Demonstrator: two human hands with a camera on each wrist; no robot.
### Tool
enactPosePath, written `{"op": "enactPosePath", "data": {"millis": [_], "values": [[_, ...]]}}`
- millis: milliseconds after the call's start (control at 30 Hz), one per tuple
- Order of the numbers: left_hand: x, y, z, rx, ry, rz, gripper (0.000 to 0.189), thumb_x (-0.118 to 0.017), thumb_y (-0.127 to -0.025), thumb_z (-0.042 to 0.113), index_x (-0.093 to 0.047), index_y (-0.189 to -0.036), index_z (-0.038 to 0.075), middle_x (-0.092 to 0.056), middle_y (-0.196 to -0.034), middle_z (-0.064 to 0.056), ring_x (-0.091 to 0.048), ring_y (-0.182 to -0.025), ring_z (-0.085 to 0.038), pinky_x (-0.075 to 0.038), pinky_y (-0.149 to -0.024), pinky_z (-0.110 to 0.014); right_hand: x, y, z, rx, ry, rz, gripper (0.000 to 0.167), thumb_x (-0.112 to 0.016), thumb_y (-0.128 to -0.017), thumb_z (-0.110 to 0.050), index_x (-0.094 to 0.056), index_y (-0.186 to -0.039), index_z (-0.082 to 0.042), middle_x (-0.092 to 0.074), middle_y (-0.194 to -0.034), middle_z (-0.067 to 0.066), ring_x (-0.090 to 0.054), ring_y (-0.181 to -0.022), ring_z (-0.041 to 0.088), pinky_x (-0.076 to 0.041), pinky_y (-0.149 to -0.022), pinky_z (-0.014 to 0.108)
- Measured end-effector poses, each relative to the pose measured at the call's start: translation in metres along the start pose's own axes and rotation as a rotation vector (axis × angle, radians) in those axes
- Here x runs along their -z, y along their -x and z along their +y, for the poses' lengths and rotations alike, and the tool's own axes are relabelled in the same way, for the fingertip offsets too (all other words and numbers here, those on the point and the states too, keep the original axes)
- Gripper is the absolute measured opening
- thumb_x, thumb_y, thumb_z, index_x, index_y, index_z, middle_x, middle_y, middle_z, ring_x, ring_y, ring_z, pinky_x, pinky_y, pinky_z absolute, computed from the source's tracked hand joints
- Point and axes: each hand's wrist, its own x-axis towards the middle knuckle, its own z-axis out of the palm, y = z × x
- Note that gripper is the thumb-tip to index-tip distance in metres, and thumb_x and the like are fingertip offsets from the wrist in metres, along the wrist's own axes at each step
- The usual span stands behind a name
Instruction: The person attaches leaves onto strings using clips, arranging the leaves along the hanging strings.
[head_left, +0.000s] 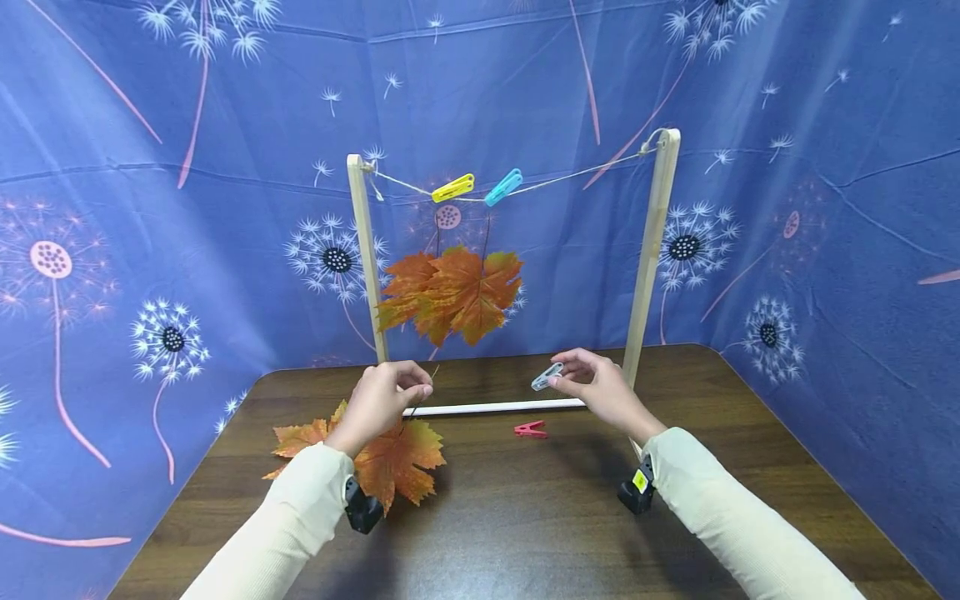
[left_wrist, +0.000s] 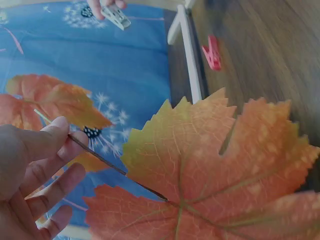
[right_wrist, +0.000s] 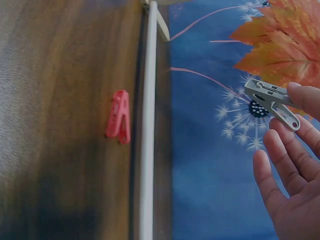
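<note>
My left hand (head_left: 382,402) pinches the thin stem (left_wrist: 102,159) of an orange-and-yellow artificial maple leaf (left_wrist: 185,185) between thumb and forefinger. In the head view, orange leaf (head_left: 401,462) shows on both sides of my left wrist; whether it is one leaf or two I cannot tell. A pale grey clothespin (right_wrist: 272,102) is held between the thumb and fingers of my right hand (head_left: 596,387). Two similar leaves (head_left: 468,296) hang by their stems from a string (head_left: 577,175), under a yellow clothespin (head_left: 453,188) and a light blue clothespin (head_left: 503,187).
A wooden frame with a left post (head_left: 367,258), a right post (head_left: 651,258) and a white bottom bar (head_left: 495,407) carries the sagging string. On the brown table (head_left: 510,517) lies a red clothespin (head_left: 531,429), just in front of the bar. Behind hangs a blue dandelion-print cloth (head_left: 247,250).
</note>
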Motion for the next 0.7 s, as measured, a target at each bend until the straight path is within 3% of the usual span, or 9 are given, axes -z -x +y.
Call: {"op": "enactPosePath", "data": {"millis": [133,400,700], "values": [[-0.002,-0.003,0.009,0.003,0.054,0.027,0.005,-0.075,-0.093,0.015,-0.076,-0.091,0.010,-0.075,-0.081,0.001,-0.066,-0.071,-0.014,-0.048,-0.064,-0.034,0.007,-0.004,-0.006,0.000,0.011,-0.009,0.034,-0.076,-0.092,-0.013,-0.067,-0.122,0.001,-0.073,-0.099,0.012,-0.067,-0.089,0.019,-0.052,-0.075,0.030],[-0.010,-0.009,0.019,-0.035,0.101,0.085,0.007,-0.078,-0.091,0.016,-0.075,-0.091,0.009,-0.076,-0.081,0.002,-0.072,-0.079,-0.017,-0.052,-0.076,-0.041,0.015,-0.013,-0.017,0.000,0.037,0.016,0.037,-0.080,-0.089,-0.014,-0.068,-0.121,0.000,-0.074,-0.095,0.009,-0.068,-0.089,0.019,-0.052,-0.080,0.034],[-0.019,-0.017,0.038,-0.051,0.157,0.158,0.006,-0.076,-0.092,0.016,-0.076,-0.094,0.010,-0.077,-0.081,-0.002,-0.072,-0.078,-0.018,-0.051,-0.071,-0.036,0.028,-0.022,-0.033,0.010,0.024,0.028,0.035,-0.081,-0.089,-0.017,-0.069,-0.118,-0.001,-0.074,-0.095,0.010,-0.068,-0.090,0.021,-0.051,-0.076,0.027]]}}
